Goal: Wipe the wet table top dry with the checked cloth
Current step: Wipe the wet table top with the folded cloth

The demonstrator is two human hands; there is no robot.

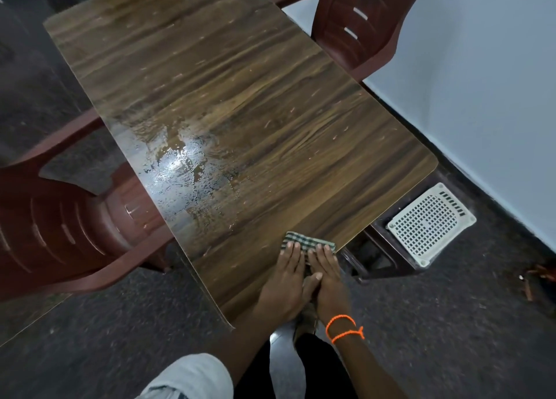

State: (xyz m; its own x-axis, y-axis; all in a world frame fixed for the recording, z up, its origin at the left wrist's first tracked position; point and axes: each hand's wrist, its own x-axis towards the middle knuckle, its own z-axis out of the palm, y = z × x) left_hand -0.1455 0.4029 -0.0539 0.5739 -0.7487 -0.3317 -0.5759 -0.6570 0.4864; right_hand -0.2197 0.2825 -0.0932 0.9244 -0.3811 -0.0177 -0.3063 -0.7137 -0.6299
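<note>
A wood-grain tabletop (pixel 240 97) fills the frame from upper left to lower centre, and most of the drying appears to lie ahead: a wide pool of water (pixel 177 164) glistens at centre left, with beads trailing below it and smaller flecks scattered toward the top edge. The strip nearest the person at lower centre looks duller and may already be dry, though the glare makes that hard to judge.

A maroon plastic chair (pixel 60 233) is tucked against the table at left, a second chair (pixel 355 22) at upper right; neither sits on the surface, so nothing blocks the wiping path. A white perforated panel (pixel 430 222) lies low at right, under the table's corner beside a pale wall.

At lower centre, the left hand (pixel 285 281) and right hand (pixel 326 281) lie side by side, fingers (pixel 293 249) flat and extended, pressing down on rather than gripping the folded cloth (pixel 307 242), which sits near the table's right edge, well apart from the pool. An orange thread band (pixel 343 328) circles the right wrist.
</note>
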